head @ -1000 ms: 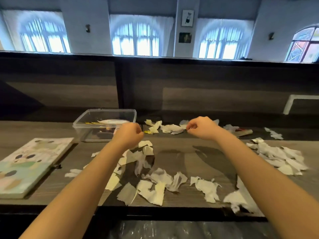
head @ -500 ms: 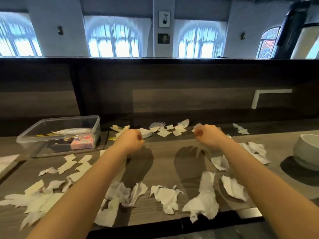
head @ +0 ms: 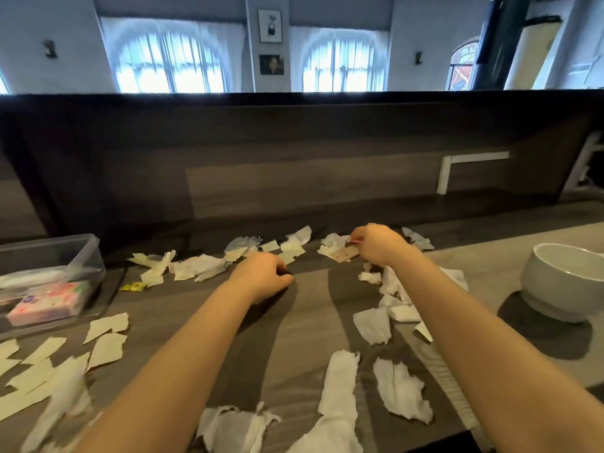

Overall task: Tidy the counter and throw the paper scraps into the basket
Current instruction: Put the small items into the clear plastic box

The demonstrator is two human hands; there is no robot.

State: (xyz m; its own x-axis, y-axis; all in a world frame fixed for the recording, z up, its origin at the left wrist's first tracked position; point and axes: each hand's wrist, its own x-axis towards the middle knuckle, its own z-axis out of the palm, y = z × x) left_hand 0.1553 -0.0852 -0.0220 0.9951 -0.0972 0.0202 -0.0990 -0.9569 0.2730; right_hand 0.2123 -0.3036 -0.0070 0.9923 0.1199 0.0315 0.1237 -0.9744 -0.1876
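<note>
Torn white and cream paper scraps litter the dark wooden counter, in a row along the back wall and in heaps near the front edge. My left hand rests on the counter in the middle with its fingers curled; I see nothing in it. Further back and to the right, my right hand reaches into the far row of scraps and pinches the end of a tan paper strip. A pale grey round basket stands at the right, an arm's width from my right hand.
A clear plastic box holding a pink packet stands at the left. A small yellow wrapper lies beside it. A dark raised wall runs behind the counter. Large white scraps lie by the front edge.
The view has swung to the right: the plastic box has slid to the left edge and the basket has come into view. My right hand has dropped onto the tan strip in the far row.
</note>
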